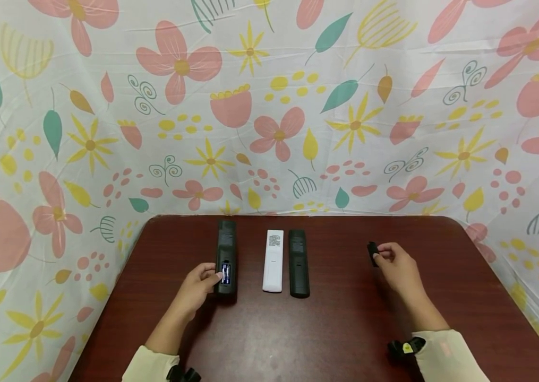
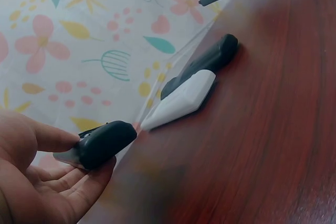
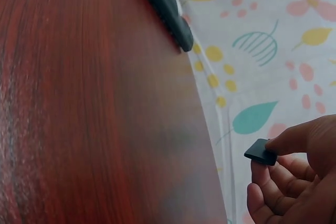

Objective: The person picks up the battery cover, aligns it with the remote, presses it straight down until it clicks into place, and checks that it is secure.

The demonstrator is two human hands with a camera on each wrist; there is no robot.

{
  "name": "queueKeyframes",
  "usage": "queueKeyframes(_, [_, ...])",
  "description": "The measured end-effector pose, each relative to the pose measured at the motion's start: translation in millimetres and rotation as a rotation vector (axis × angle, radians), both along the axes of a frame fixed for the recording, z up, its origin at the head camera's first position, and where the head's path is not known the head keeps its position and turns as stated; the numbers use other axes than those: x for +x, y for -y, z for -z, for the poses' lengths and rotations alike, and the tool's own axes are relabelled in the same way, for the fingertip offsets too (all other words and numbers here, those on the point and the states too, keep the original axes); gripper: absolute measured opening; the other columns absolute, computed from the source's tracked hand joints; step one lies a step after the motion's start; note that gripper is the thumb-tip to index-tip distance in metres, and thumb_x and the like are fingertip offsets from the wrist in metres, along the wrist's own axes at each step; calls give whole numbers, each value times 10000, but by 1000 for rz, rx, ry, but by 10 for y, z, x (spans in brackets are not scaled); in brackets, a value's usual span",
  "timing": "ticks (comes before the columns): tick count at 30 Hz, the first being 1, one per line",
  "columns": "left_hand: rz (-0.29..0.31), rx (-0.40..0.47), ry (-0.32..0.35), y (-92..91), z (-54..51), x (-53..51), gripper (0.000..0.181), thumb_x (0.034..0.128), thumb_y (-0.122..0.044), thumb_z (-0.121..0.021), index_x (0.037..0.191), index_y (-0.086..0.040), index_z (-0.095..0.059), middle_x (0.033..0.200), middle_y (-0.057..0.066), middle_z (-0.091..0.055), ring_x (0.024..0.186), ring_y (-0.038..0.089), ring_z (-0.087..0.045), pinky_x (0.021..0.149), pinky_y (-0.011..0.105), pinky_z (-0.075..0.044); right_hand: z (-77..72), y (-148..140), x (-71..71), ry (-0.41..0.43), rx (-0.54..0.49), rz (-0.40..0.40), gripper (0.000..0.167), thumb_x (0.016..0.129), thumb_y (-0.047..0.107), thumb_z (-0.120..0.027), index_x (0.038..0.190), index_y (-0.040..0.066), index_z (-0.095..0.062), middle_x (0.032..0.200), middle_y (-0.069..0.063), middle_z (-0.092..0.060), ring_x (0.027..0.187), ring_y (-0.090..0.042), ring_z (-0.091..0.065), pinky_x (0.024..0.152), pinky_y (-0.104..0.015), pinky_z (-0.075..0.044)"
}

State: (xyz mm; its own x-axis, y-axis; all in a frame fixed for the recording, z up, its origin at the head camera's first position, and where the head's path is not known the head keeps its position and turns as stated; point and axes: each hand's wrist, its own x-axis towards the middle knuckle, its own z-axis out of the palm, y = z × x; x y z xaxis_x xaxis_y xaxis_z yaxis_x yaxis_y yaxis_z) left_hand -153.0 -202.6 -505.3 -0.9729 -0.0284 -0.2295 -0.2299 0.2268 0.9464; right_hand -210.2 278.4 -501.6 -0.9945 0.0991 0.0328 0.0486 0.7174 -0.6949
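Note:
My left hand (image 1: 195, 291) grips a black remote control (image 1: 227, 239) near its lower end, thumb on top and fingers beneath. Its battery compartment is uncovered, and the batteries (image 1: 225, 273) show inside, beside my thumb. In the left wrist view the same remote (image 2: 107, 142) lies between thumb and fingers. Off to the right, my right hand (image 1: 399, 268) pinches a small black battery cover (image 1: 373, 253) between thumb and fingers. The right wrist view shows this cover (image 3: 261, 152) held clear of other things.
A white remote (image 1: 273, 262) and a second black remote (image 1: 299, 265) lie back side up, side by side, on the dark red wooden table (image 1: 269, 339) between the hands. Behind the table's far edge hangs a flower-patterned cloth (image 1: 269, 175).

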Motion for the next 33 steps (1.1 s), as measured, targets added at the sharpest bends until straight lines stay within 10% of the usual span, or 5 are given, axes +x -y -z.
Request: queueKeyframes(33, [-1, 88, -26, -193, 13, -23, 360, 990, -139, -617, 1308, 20, -560, 1181, 188, -690, 941, 194, -662, 838, 342, -528, -63, 271, 102, -13, -75, -38, 341, 1037, 324, -553, 1264, 71, -578, 1193, -183, -671, 1001, -285, -629, 690, -291, -506])
